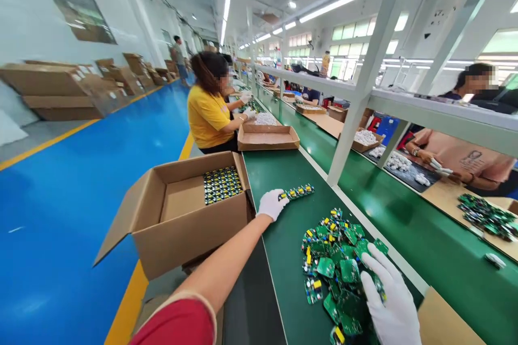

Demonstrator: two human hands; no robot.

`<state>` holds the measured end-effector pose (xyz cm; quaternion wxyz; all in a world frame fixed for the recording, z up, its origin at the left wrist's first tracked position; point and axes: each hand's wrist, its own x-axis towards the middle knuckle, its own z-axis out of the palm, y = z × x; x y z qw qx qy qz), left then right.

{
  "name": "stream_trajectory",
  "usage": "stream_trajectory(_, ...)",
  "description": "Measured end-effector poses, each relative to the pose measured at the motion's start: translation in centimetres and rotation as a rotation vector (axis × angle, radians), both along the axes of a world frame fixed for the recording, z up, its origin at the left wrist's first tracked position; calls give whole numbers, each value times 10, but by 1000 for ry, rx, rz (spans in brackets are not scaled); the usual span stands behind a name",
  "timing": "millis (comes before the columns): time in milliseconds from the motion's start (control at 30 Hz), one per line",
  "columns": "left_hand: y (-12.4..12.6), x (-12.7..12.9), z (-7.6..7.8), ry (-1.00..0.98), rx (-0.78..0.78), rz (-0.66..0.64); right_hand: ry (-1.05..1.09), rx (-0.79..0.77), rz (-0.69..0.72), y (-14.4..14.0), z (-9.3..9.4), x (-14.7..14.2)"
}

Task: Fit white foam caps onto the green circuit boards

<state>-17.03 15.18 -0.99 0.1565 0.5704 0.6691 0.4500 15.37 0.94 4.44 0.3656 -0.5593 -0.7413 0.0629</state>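
Observation:
My left hand (273, 204), in a white glove, is closed at the near end of a short row of circuit boards (299, 192) with yellow and silver parts, on the green bench. A loose pile of green circuit boards (338, 259) lies nearer to me, some face up and some face down. At the pile's right side is my right hand (390, 296), also gloved, with its fingers curved around a circuit board (379, 287) that is partly hidden. To the left of the bench, an open cardboard box (194, 232) holds neat rows of circuit boards (222, 184) at its right side.
A shallow cardboard tray (268, 139) stands farther up the green bench (267, 167). Beyond it sits a co-worker in a yellow shirt (208, 116). A white frame post (352, 124) rises along the bench's right side. Cardboard (445, 318) lies at the lower right.

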Motion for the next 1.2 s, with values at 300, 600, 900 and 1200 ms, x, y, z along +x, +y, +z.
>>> stream_trajectory(300, -120, 55, 47, 18, 292, -561, 491, -363, -73, 42, 3, 3)
stream_trajectory(600, -152, 84, 63, -536, -56, -409, 364, -435, -116, 39, 16, -1)
stream_trajectory(900, -128, 98, 22, -1228, -326, -188, 644, -575, -12, 47, 16, -10)
stream_trajectory(1200, -134, 119, 26, -1145, -217, -320, 93, -282, 48, 41, 23, -31)
